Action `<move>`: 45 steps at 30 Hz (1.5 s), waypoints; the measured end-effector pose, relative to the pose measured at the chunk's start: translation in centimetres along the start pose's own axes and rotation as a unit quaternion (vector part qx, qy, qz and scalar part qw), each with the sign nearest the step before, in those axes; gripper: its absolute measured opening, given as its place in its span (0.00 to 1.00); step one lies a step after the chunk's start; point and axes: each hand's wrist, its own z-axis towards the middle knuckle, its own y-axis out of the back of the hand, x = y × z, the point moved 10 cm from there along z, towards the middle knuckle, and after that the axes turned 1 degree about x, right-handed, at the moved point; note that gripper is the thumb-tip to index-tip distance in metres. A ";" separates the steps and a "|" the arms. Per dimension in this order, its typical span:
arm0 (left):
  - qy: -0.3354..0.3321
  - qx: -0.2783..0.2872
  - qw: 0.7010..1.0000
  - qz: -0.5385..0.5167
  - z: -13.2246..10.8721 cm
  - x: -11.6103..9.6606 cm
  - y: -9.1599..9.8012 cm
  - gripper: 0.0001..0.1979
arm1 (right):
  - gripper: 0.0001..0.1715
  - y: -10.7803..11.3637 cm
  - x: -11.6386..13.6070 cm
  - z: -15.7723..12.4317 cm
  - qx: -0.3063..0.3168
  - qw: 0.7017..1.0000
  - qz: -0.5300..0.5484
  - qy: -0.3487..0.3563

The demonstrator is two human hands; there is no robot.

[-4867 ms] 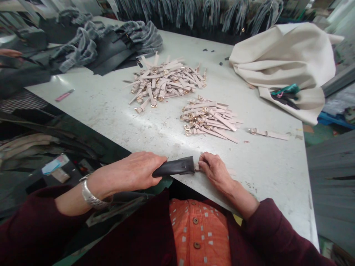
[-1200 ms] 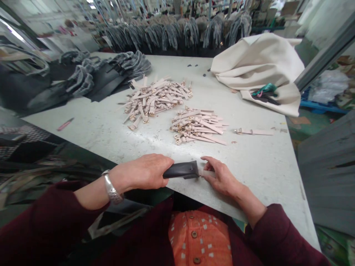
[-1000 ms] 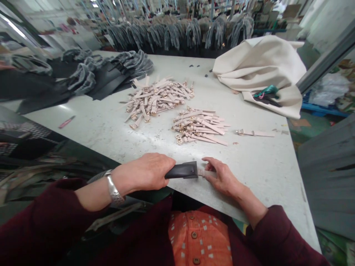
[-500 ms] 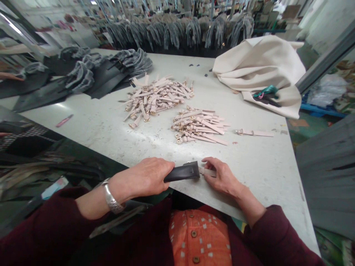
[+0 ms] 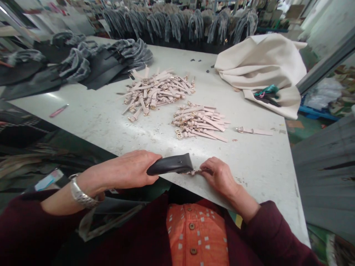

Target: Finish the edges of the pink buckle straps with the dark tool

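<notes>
My left hand is closed round the handle of a black tool at the near table edge. The tool's wide end rests over a pale pink strap. My right hand pinches that strap just right of the tool, fingers curled on it. Two heaps of pink straps with gold buckles lie further out: a near heap and a far heap. A lone strap lies to the right.
The white table carries a cream bag at the back right and dark grey pieces at the back left. A pink pen lies near the left edge. Hanging grey items line the far side.
My right hand's fingers have curled tighter on the strap, and the tool's wide end has lifted slightly. The view has shifted a little.
</notes>
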 end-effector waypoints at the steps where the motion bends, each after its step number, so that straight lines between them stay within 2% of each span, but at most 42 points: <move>1: -0.003 0.000 1.000 0.000 -0.1 -0.2 -0.1 0.09 | 0.03 0.0 0.2 -0.1 0.001 1.000 0.001 0.011; 7: -0.015 0.023 1.000 -0.005 -0.5 -1.1 -1.2 0.10 | 0.03 -0.4 0.0 -0.8 0.005 0.999 0.033 0.013; 16: -0.012 0.012 0.999 0.046 0.9 -4.6 -0.7 0.11 | 0.07 -0.2 -0.7 -0.6 0.013 0.998 0.057 0.008; 24: 0.007 0.032 0.999 0.029 -0.4 -1.6 -1.0 0.11 | 0.06 -0.5 -0.5 -0.8 0.008 0.997 0.075 0.027; 30: -0.015 0.034 0.999 0.027 0.4 -3.9 -1.8 0.12 | 0.10 -0.3 0.2 -1.1 0.015 0.995 0.082 0.054; 32: -0.015 0.033 0.999 0.020 0.6 -3.8 -2.0 0.12 | 0.10 -0.1 0.6 -1.3 0.014 0.994 0.094 0.062; 38: 0.017 0.024 0.999 -0.013 -0.8 0.0 -2.7 0.10 | 0.03 -0.1 1.1 -1.3 0.032 0.992 0.103 0.061; 40: 0.020 0.023 0.999 -0.016 -1.3 0.6 -3.0 0.10 | 0.01 -0.2 0.9 -1.2 0.036 0.992 0.108 0.059; 42: 0.020 0.019 1.000 -0.013 -1.4 0.5 -3.1 0.11 | 0.01 -0.4 0.7 -1.0 0.038 0.990 0.120 0.058; 45: 0.009 0.019 1.000 -0.002 -0.8 -0.7 -3.0 0.11 | 0.02 -0.4 0.4 -0.9 0.041 0.987 0.144 0.055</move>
